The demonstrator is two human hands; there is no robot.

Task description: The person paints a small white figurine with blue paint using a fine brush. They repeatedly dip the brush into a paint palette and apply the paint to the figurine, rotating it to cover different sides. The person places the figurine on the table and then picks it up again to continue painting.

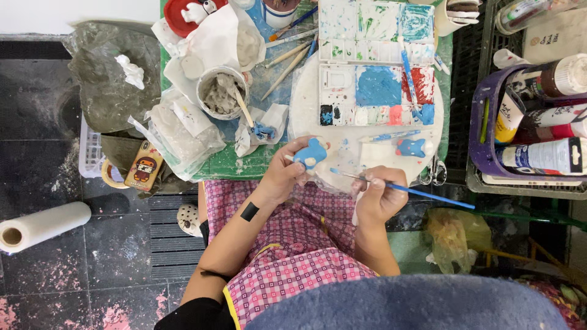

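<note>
My left hand [282,174] grips a small clay figure [310,153] painted blue with a pale patch, held just above my lap. My right hand [380,194] holds a thin blue-handled paintbrush [403,189], its tip pointing left toward the figure, a short gap away. A second small blue figure [411,146] rests on the round white board [306,104] in front of me. On that board lies a white paint palette [376,61] with blue, red, green and black paint.
A cup of grey clay slip [221,93] with a stick, loose brushes [287,61], tissues and plastic bags crowd the green mat [223,166]. A purple basket of paint bottles [538,122] stands right. A paper roll [43,226] lies on the dark floor left.
</note>
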